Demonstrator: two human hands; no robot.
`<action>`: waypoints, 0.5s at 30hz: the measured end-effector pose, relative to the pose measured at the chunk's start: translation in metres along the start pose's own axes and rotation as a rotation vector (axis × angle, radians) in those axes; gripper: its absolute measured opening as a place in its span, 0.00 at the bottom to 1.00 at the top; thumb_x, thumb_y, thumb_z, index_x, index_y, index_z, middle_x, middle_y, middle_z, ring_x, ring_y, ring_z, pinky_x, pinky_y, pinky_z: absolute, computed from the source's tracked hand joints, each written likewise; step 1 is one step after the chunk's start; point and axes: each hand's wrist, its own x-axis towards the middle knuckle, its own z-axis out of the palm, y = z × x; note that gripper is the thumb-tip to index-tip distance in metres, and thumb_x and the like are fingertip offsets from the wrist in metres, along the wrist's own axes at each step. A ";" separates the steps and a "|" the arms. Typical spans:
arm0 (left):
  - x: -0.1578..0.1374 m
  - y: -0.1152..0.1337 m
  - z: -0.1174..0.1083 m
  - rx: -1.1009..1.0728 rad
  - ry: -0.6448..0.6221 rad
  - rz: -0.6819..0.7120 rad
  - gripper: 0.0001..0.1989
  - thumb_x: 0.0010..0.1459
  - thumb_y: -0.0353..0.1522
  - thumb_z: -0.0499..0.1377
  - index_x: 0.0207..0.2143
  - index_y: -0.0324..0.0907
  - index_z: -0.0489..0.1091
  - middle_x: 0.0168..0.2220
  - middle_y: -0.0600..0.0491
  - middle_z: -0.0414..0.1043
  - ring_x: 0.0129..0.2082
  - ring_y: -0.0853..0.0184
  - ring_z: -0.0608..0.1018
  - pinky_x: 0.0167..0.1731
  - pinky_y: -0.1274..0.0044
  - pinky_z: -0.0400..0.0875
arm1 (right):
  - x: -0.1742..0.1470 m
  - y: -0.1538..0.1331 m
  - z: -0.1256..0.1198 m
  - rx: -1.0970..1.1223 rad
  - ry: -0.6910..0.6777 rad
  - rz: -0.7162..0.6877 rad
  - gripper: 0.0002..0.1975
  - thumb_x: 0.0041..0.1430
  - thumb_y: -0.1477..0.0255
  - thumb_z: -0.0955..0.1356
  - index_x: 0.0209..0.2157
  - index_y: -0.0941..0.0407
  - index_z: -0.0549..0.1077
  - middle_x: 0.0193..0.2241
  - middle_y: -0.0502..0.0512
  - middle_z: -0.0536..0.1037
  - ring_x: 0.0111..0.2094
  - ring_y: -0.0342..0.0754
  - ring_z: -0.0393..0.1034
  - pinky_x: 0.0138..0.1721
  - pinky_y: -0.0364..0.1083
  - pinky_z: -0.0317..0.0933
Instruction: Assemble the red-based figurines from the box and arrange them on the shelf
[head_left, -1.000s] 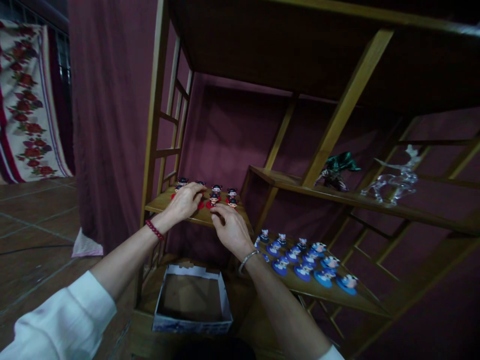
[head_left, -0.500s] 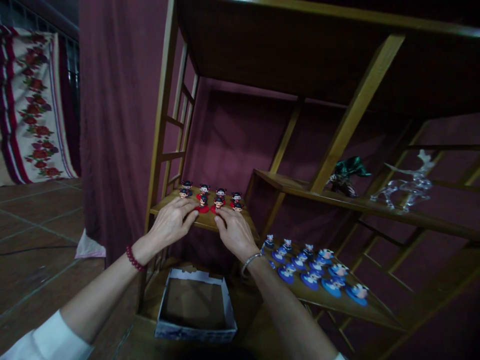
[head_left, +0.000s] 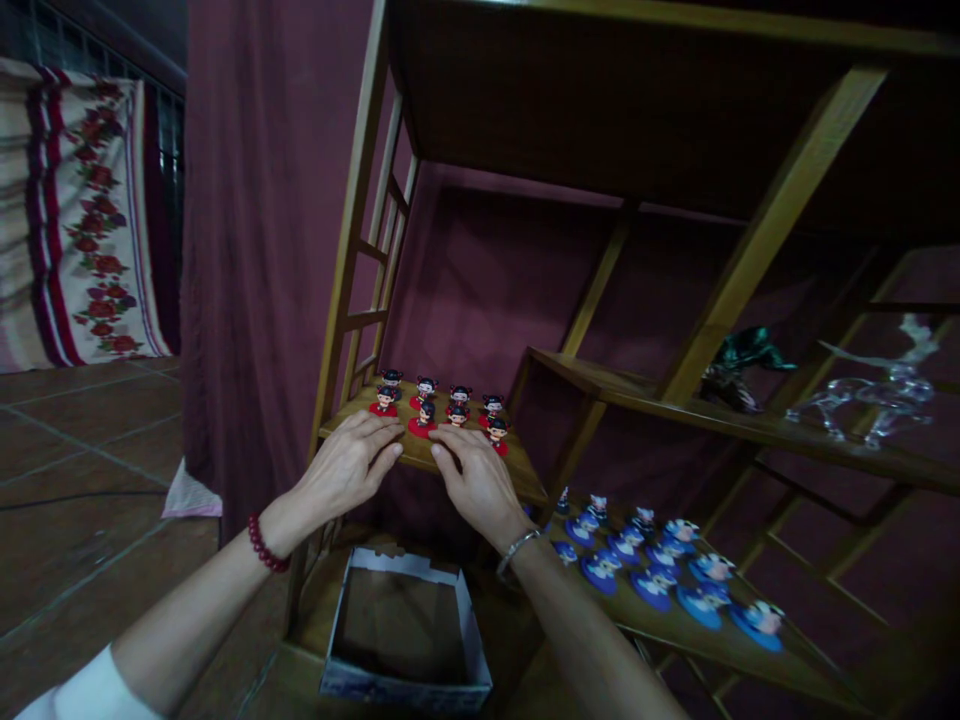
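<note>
Several small black-haired figurines on red round bases stand in two rows on a wooden shelf (head_left: 525, 478). My left hand (head_left: 352, 458) is at the shelf's front edge, fingers stretched forward and thumb apart, just in front of the front-left figurine (head_left: 385, 401). Beside it, my right hand (head_left: 478, 478) reaches over the same edge with its fingers extended. Its fingertips are close to the front figurine with the dark side-swept hair (head_left: 425, 414) and partly cover the base of the figurine to its right (head_left: 457, 414). Neither hand shows anything held; whether the fingertips touch a base I cannot tell.
An open cardboard box (head_left: 405, 615) sits below my hands. On a lower right shelf (head_left: 694, 640) stand several blue-based figurines (head_left: 652, 583). A glass deer (head_left: 874, 390) and a dark green ornament (head_left: 746, 370) occupy the raised shelf. A purple curtain (head_left: 259, 250) hangs at left.
Both hands have drawn back slightly from the front-row figurines, uncovering more of the outer ones. The view has shifted, so the shelves appear farther right and slightly lower.
</note>
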 end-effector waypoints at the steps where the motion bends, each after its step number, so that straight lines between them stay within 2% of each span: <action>1: 0.001 0.000 -0.001 0.001 -0.015 0.001 0.18 0.59 0.35 0.46 0.48 0.39 0.66 0.46 0.47 0.71 0.46 0.62 0.69 0.48 0.67 0.62 | 0.001 -0.001 0.000 0.002 -0.012 -0.001 0.14 0.58 0.73 0.59 0.42 0.55 0.72 0.43 0.55 0.74 0.45 0.47 0.65 0.48 0.48 0.58; 8: 0.008 0.001 0.005 0.044 -0.040 0.001 0.20 0.59 0.38 0.46 0.50 0.41 0.65 0.48 0.46 0.69 0.45 0.61 0.68 0.45 0.65 0.61 | 0.008 -0.004 0.006 -0.061 -0.067 0.006 0.17 0.59 0.69 0.59 0.49 0.56 0.68 0.49 0.59 0.69 0.51 0.50 0.61 0.51 0.51 0.56; 15: 0.008 0.002 0.007 0.099 -0.080 0.005 0.21 0.59 0.39 0.44 0.50 0.40 0.65 0.47 0.46 0.70 0.44 0.59 0.67 0.42 0.65 0.61 | 0.015 -0.006 0.010 -0.109 -0.093 0.000 0.19 0.59 0.69 0.59 0.49 0.60 0.67 0.48 0.61 0.70 0.50 0.51 0.62 0.52 0.51 0.56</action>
